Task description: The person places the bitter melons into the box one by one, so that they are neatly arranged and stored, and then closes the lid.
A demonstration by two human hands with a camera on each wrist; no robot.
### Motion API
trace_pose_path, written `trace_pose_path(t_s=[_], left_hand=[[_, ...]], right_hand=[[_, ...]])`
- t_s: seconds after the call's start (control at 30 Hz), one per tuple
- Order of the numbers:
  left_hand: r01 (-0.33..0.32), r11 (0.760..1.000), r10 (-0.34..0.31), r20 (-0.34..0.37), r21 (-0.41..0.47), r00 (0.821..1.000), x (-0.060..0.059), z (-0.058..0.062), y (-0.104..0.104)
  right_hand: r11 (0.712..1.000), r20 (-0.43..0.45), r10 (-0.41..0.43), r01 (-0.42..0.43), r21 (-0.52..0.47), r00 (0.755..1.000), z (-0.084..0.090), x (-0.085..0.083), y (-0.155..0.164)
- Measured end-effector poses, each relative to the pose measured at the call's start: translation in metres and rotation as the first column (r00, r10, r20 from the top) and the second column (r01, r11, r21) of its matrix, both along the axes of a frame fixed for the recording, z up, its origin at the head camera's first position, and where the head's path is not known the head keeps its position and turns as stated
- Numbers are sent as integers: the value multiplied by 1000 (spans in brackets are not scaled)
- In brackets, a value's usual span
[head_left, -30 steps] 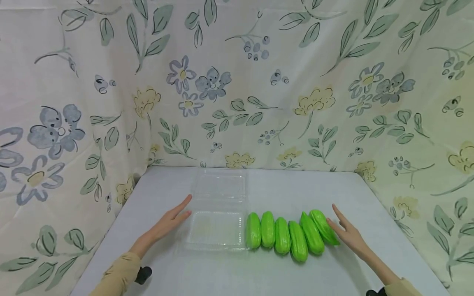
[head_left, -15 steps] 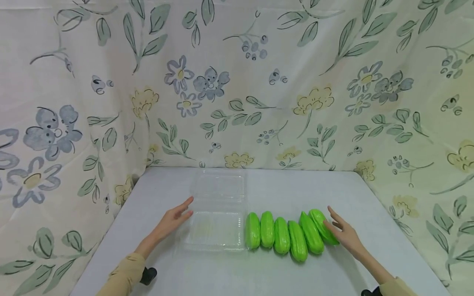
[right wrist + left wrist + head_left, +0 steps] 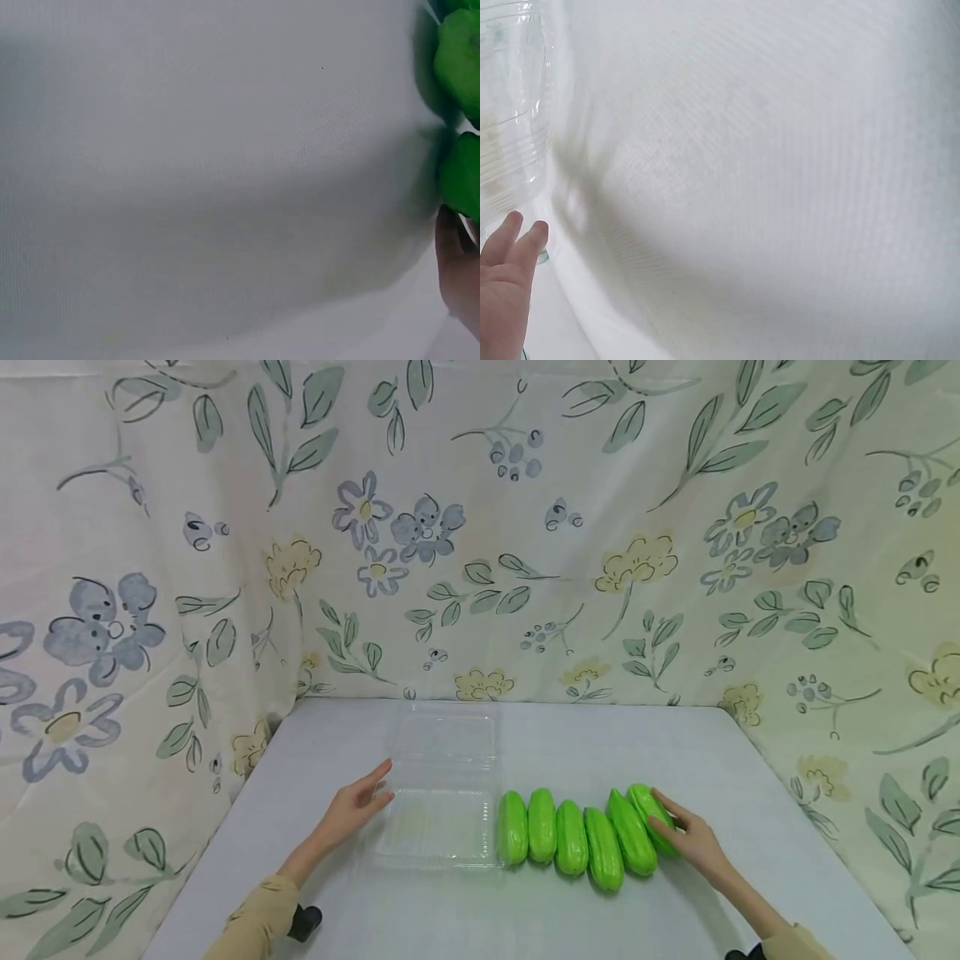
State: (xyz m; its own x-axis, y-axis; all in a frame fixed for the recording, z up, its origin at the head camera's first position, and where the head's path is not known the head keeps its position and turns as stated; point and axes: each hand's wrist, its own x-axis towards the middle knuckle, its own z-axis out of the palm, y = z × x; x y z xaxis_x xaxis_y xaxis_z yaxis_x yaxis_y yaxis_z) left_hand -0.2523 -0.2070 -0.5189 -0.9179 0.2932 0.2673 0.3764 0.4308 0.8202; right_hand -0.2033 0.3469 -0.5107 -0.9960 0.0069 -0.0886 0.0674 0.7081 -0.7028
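gourd (image 3: 651,817) | right hand (image 3: 690,839) curls on it | left hand (image 3: 352,806) flat, touching clear box (image 3: 442,827) | wrist views: fingertips only

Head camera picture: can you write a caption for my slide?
Right hand touches the end one of six green gourds; left hand rests beside a clear box.

Table: a pale grey-white, matte rectangular table (image 3: 570,743) with a fine woven texture, running back to the cloth.
Backdrop: cream fabric curtain (image 3: 525,527) printed with grey-blue flowers, pale yellow blossoms and grey-green leaves, hanging behind the table.
Sides: the same floral cloth wraps round the left (image 3: 112,693) and right (image 3: 862,710), meeting the table's edges.
Light: soft, even, with faint shadows on the table.
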Motion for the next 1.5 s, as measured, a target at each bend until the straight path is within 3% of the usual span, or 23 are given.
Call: trace_pose_path(t_s=[0.23, 0.53, 0.9, 1.37, 1.5], left_hand=[[-16, 1000, 17, -40, 21, 999, 2, -2, 3], [-38, 999, 38, -63, -3, 997, 10, 12, 11], [-45, 999, 43, -91, -16, 995, 1, -2, 6], [-46, 999, 43, -101, -29, 994, -2, -2, 4], [-55, 998, 50, -90, -45, 995, 1, 3, 6]], right_hand=[[999, -21, 11, -12, -35, 1000, 3, 3, -4], [1000, -25, 11, -11, -24, 1000, 2, 4, -3], [1000, 9, 4, -4, -30, 1000, 5, 4, -4], [999, -14, 2, -2, -40, 1000, 6, 3, -5], [999, -13, 2, -2, -45, 1000, 6, 2, -6]])
